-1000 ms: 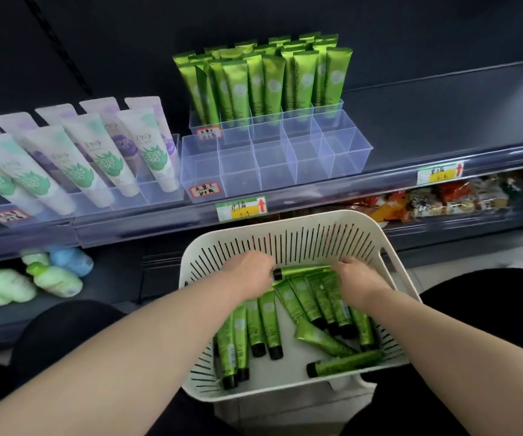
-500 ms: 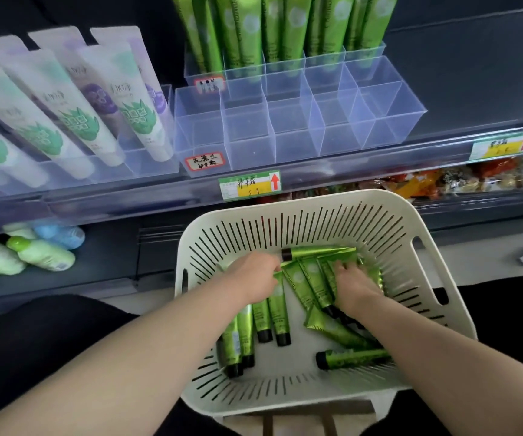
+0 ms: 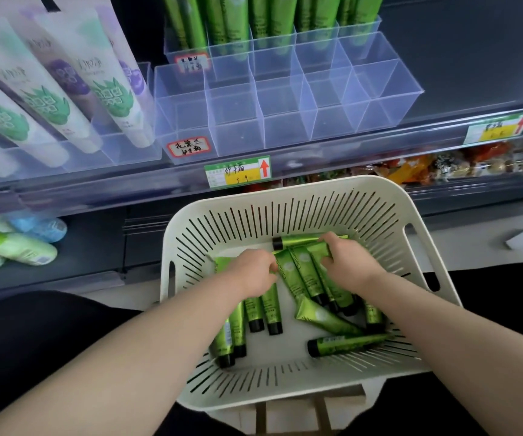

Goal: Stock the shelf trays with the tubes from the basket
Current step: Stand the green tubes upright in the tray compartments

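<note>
Below the shelf edge, in the head view, a cream slotted basket [image 3: 288,196] sits near the person and holds loose green tubes [image 3: 345,343], most lying with their caps toward the near side. Both hands are inside it. The left hand [image 3: 254,273] has its fingers curled over the crimped ends of a row of tubes on the left. The right hand [image 3: 348,262] wraps thumb and fingers round the flat ends of a fanned bunch toward the far right.

The step in hand appears to be gathering tubes for a lift. The next move would call for raising each bunch to the clear tray [image 3: 238,136] on the shelf beyond, whose near compartments stand empty, and standing the tubes upright like the stocked tubes [image 3: 272,20] in its far row.

Each tube is slim and glossy metallic green, with a pale round emblem, a flat crimped end and a black cap. They look soft and slippery, so a bunch may splay.
</note>
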`<action>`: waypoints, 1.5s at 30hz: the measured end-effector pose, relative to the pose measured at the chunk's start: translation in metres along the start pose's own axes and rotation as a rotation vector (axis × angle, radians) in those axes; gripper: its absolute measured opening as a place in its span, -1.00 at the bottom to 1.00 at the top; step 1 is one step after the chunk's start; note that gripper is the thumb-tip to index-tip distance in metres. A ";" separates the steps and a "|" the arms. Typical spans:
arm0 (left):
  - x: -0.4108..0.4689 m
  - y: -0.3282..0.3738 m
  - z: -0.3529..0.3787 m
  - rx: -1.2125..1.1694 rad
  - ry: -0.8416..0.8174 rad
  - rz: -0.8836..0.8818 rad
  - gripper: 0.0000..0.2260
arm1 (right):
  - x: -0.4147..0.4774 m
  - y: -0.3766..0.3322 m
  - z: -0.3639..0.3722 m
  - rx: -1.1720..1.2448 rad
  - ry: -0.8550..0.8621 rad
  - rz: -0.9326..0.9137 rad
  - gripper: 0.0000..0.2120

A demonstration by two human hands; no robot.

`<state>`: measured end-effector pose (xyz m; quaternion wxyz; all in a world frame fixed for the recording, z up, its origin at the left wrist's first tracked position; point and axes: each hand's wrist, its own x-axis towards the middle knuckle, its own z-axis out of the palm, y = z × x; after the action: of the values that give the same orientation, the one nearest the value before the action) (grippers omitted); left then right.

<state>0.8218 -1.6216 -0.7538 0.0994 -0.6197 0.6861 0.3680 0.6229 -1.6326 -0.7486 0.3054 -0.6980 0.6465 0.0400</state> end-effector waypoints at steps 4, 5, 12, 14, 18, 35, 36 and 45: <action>0.011 0.024 0.027 -0.037 -0.093 -0.093 -0.84 | -0.010 0.002 -0.014 0.038 0.056 -0.087 -0.68; 0.012 0.030 0.034 -0.019 -0.125 -0.122 -0.84 | -0.013 0.003 -0.017 0.051 0.080 -0.094 -0.70; 0.011 0.057 0.060 0.134 -0.234 -0.208 -0.74 | -0.025 0.008 -0.029 0.076 0.168 -0.119 -0.76; 0.009 0.056 0.058 0.033 -0.152 -0.228 -0.79 | -0.027 0.008 -0.031 0.086 0.188 -0.121 -0.79; -0.004 0.059 0.032 -0.187 0.083 -0.148 -0.87 | -0.030 0.002 -0.036 0.101 0.248 -0.139 -0.83; -0.099 0.098 -0.109 -0.124 0.849 0.128 -0.86 | -0.087 -0.054 -0.129 0.036 0.675 -0.253 -0.82; -0.104 0.103 -0.120 -0.132 0.889 0.134 -0.85 | -0.091 -0.058 -0.140 0.036 0.704 -0.259 -0.83; -0.131 0.149 -0.194 -0.307 1.084 0.195 -0.86 | -0.109 -0.077 -0.215 0.108 0.898 -0.249 -0.79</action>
<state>0.7737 -1.6469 -0.4817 -0.3921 -0.6612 0.6317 0.1003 0.6036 -1.6417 -0.4965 0.0336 -0.7015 0.6272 -0.3367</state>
